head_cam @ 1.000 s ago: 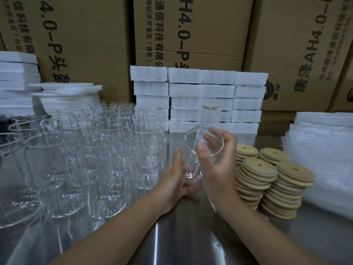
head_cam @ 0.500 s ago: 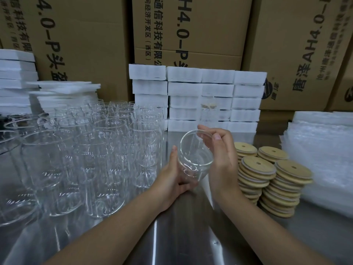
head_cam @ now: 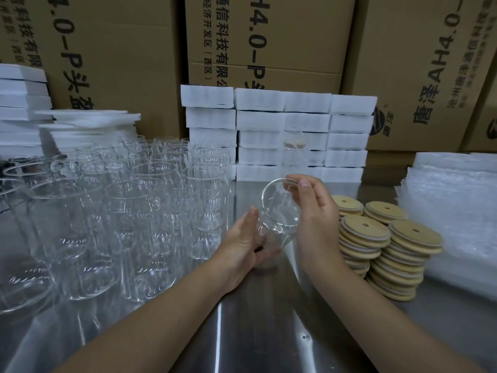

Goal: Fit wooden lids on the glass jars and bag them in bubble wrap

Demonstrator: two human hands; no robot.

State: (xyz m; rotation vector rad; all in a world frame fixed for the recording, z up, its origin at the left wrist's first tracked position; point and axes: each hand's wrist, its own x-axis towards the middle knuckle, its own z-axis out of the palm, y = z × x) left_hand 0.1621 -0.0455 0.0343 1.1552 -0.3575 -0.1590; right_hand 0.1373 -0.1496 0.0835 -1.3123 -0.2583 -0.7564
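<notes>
Since a second ago the glass jar point(head_cam: 279, 211) has tipped over, so that its open mouth now faces the camera instead of pointing up, and both hands have shifted with it. It is held clear of the steel table point(head_cam: 255, 332), slanting with its base down and to the left.

The right hand point(head_cam: 314, 219) grips the upper end. Its fingers point(head_cam: 304, 184) curl over the top of the rim, and the palm lies against the jar's right side. How far the fingertips reach into the mouth cannot be told through the glass.

The left hand point(head_cam: 242, 243) cradles the base. Its thumb point(head_cam: 251, 214) stands up along the jar's left wall, while the other fingers curl under the bottom and show through the glass. No lid is on the jar.

Four stacks of round wooden lids point(head_cam: 387, 243), each with a small hole, stand just beside the right wrist. Past them, at the right edge, lies a pile of bubble wrap bags point(head_cam: 451, 211).

A crowd of empty glass jars point(head_cam: 134, 211) stands upright on the left half of the table, near the left hand. White foam blocks point(head_cam: 282, 130) are stacked behind, against printed cardboard cartons point(head_cam: 269, 36).
</notes>
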